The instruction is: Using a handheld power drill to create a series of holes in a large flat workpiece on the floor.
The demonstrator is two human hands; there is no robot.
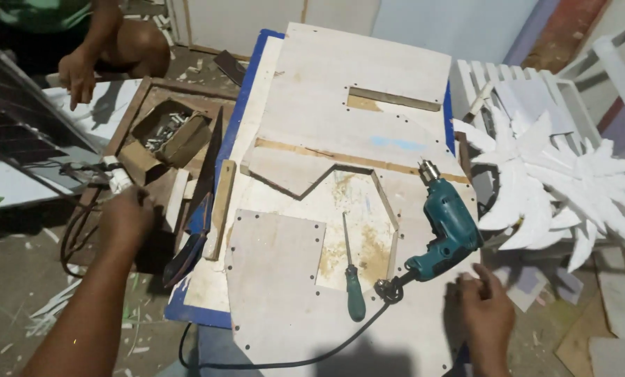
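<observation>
**Two hands out at the bench edges, drill lying unheld**

Two hands of the wearer are in view. Left hand [125, 216]: back of the hand toward the camera, fingers curled under and hidden, so whether they grip anything cannot be told. It sits at the near end of a white plug [119, 179] with dark cable, left of the boards, close to it; contact is not confirmed.

Right hand [486, 306]: fingers loosely together, resting flat on the near right edge of the pale plywood panel [277, 293]. It holds nothing. The teal power drill [446, 227] lies on its side just beyond the fingertips, chuck pointing far, near but apart from the hand. Its black cord [284, 363] loops along the near edge.

A green-handled screwdriver [351, 269] lies in the cut-out of the panel, left of the drill, untouched.

Surroundings: a wooden tray [141, 105] at far left carries a cardboard box of screws [167, 131]. White foam leaf shapes [571, 181] stand at right. Another person's hand [77, 73] hangs at far left, well apart from the work.
</observation>
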